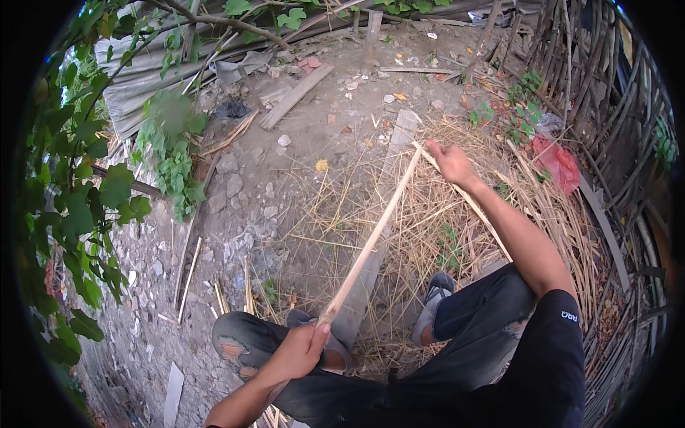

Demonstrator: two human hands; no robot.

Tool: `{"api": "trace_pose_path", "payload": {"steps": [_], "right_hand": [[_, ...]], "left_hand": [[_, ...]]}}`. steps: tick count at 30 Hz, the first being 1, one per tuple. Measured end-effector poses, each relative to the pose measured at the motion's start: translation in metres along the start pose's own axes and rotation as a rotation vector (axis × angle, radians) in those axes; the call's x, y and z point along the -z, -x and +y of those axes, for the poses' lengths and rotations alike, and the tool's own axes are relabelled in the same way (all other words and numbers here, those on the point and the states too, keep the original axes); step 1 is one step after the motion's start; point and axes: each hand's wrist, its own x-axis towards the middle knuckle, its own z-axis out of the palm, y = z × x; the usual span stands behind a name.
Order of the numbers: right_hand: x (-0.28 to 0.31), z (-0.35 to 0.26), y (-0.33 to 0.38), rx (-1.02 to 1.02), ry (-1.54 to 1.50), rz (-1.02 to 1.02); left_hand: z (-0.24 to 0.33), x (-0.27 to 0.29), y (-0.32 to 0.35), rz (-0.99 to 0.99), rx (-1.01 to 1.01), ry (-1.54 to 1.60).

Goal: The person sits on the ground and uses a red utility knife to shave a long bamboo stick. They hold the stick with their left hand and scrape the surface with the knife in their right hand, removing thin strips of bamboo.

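Bordering the workspace: stick fence (599, 93) right, leafy vine (78, 207) left; dirt ground (250, 164) gives room far left. Pale split-wood strip (374, 239) slants above a grey board (365, 292), between both hands. Left hand (296, 351) wraps its near end; right hand (449, 164), arm extended, pinches its far end. Second strip (491, 227) runs beside right forearm (521, 228); near end lost at right leg, join unclear.
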Motion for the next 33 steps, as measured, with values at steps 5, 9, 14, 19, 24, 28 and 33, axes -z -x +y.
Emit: {"api": "trace_pose_path", "payload": {"steps": [5, 9, 14, 19, 24, 28, 33], "right_hand": [[0.033, 0.078, -0.005, -0.033, -0.054, 0.303], [0.025, 0.005, 0.034, 0.155, -0.059, 0.144], [0.012, -0.084, 0.098, 0.443, -0.065, -0.163], [-0.014, -0.118, 0.163, 0.643, -0.085, -0.364], [-0.019, -0.135, 0.19, 0.56, -0.003, -0.603], [-0.048, -0.117, 0.179, 0.603, -0.047, -0.432], [-0.017, -0.04, 0.038, 0.137, -0.063, -0.134]], "left_hand": [[-0.005, 0.014, 0.023, -0.031, 0.118, 0.21], [0.001, 0.013, -0.004, 0.047, 0.186, 0.492], [0.013, 0.01, -0.029, 0.017, 0.156, 0.566], [0.022, 0.002, -0.054, 0.055, 0.027, 0.264], [0.018, -0.006, -0.058, 0.161, 0.005, 0.068], [0.018, -0.007, -0.058, 0.201, 0.02, -0.013], [0.009, -0.008, -0.008, 0.084, 0.025, -0.035]]}}
